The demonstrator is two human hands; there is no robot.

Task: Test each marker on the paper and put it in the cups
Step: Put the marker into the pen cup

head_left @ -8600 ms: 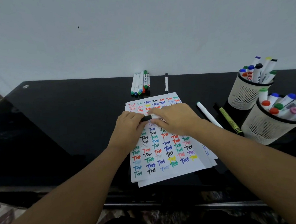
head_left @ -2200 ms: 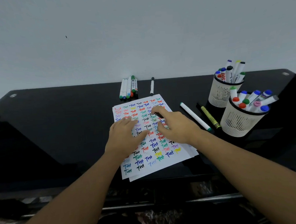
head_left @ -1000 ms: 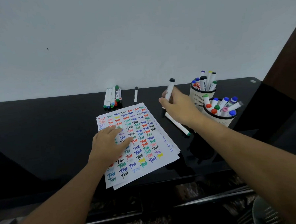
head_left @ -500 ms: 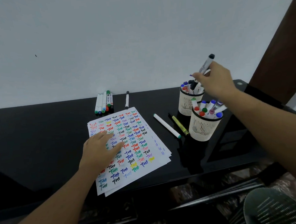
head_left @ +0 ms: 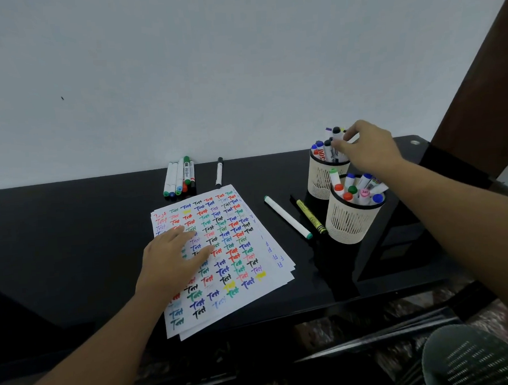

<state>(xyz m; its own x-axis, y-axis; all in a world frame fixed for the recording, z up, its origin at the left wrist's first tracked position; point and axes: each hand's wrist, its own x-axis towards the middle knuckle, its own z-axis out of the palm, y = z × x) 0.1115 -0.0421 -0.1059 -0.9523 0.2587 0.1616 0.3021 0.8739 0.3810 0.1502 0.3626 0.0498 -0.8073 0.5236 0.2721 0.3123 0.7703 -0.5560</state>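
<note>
Right grip (head_left: 362, 148) pinching black-capped marker (head_left: 337, 135) down into far cup (head_left: 319, 177), left grip (head_left: 174, 258) flat on test-filled paper (head_left: 235, 252); both cups crowded, yet loose markers (head_left: 179, 178) lying left on counter (head_left: 73, 246), untested.

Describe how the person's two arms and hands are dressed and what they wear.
Both forearms are bare as far as the frame shows: no sleeves are visible. The left hand and the right hand wear no gloves, and no watch, bracelet or ring shows on either. No markings can be made out.
</note>
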